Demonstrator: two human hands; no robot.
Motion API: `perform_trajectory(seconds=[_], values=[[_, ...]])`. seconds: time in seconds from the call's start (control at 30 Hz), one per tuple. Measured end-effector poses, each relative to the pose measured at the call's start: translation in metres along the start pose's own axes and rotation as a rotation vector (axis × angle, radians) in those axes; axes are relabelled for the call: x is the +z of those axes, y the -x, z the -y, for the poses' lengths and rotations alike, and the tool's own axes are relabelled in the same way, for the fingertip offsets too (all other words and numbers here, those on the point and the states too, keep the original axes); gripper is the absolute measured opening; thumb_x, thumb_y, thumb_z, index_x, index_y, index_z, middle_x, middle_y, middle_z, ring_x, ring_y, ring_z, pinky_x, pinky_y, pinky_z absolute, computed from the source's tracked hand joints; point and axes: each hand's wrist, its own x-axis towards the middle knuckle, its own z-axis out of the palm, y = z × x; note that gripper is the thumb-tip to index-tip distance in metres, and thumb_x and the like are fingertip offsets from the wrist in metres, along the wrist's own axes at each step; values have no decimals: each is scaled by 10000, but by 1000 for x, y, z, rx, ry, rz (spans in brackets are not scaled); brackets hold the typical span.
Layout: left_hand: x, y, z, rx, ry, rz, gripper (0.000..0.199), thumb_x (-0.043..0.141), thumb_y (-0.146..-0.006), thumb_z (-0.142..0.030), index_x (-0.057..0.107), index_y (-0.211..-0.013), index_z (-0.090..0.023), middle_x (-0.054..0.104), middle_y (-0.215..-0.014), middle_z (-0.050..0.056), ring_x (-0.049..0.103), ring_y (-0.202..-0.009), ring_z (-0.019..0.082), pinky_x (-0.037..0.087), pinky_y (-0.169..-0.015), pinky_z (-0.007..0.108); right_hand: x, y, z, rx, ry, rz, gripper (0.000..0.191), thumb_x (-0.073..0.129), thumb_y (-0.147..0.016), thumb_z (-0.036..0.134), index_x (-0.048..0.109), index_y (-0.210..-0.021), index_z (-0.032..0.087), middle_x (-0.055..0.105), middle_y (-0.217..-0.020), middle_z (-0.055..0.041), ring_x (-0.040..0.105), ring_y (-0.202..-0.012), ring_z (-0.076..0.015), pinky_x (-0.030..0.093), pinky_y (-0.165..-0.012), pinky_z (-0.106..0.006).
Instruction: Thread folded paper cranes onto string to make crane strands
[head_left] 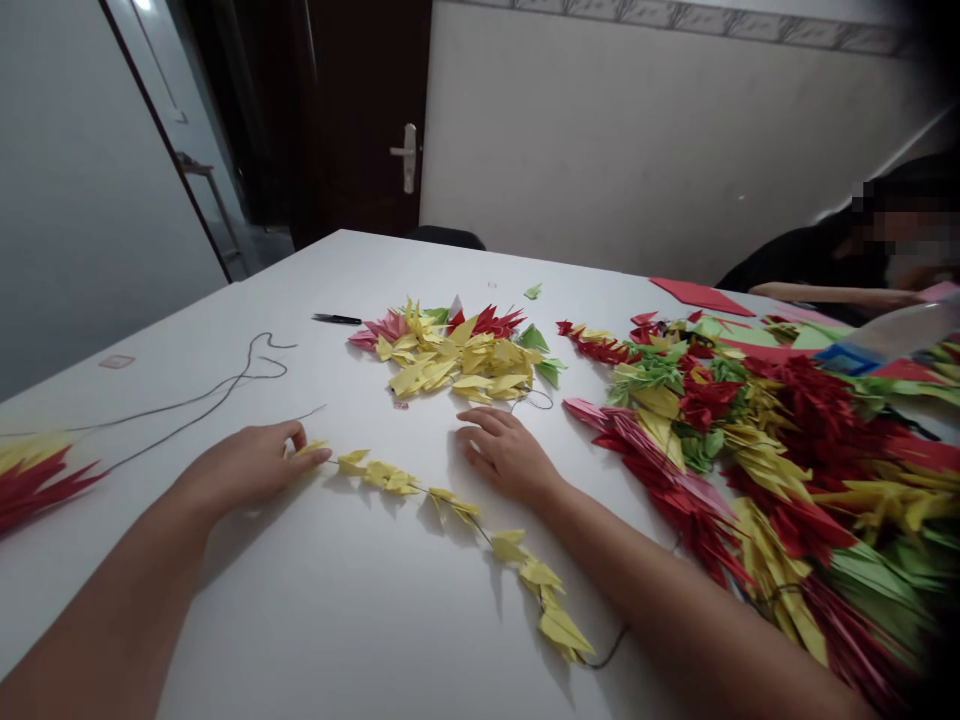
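A string of yellow folded-paper cranes (394,478) runs across the white table from my left hand towards the lower right, spaced along a dark thread. My left hand (259,462) is closed in a pinch on the yellow paper crane at the near-left end. A thin needle-like tip (315,411) sticks out beyond its fingers. My right hand (510,455) rests low over the table with its fingers apart, holding nothing. Just beyond its fingertips lies a loose pile of mostly yellow paper cranes (450,365), with some red, pink and green ones. A thread loop (534,400) lies beside that pile.
Bundled strings of red, yellow, green and pink paper cranes (697,430) cover the right side. Black thread snips (336,319) lie beyond my left hand. Dark thread (225,385) trails from a red-yellow bundle (45,480). Another person (810,250) sits at the far right.
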Motion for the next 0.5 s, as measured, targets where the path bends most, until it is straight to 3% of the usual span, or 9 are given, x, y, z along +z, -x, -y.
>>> perform_trajectory(seconds=[0.13,0.3,0.4,0.5], values=[[1,-3,6,81,8,8,537,389,-693,-717,545,-823,-220,598,-660,51,564,-640,229,321,-521,259,0,3,14,53,-122,77,309,399,-896,302,564,-1105,144,536,-1191,-78,475,-1104,-198,377,-953,-373],[2,-5,2,184,60,-96,449,476,-688,-593,585,-939,-238,585,-666,29,530,-590,198,334,-521,251,-2,7,39,111,-291,186,381,442,-875,323,500,-1219,172,512,-1234,-70,398,-1207,-205,293,-1021,-398],[5,-6,0,264,52,-162,408,457,-701,-516,605,-941,-221,575,-636,25,515,-571,189,347,-534,260,-6,10,49,66,-375,267,336,493,-846,300,536,-1174,245,473,-1282,-15,357,-1243,-196,223,-1052,-429],[9,-8,-3,346,58,-241,333,444,-712,-438,617,-890,-216,615,-745,35,539,-627,186,386,-583,270,-11,13,49,-32,-464,348,336,500,-853,320,525,-1186,278,443,-1310,19,310,-1274,-178,149,-1076,-441]])
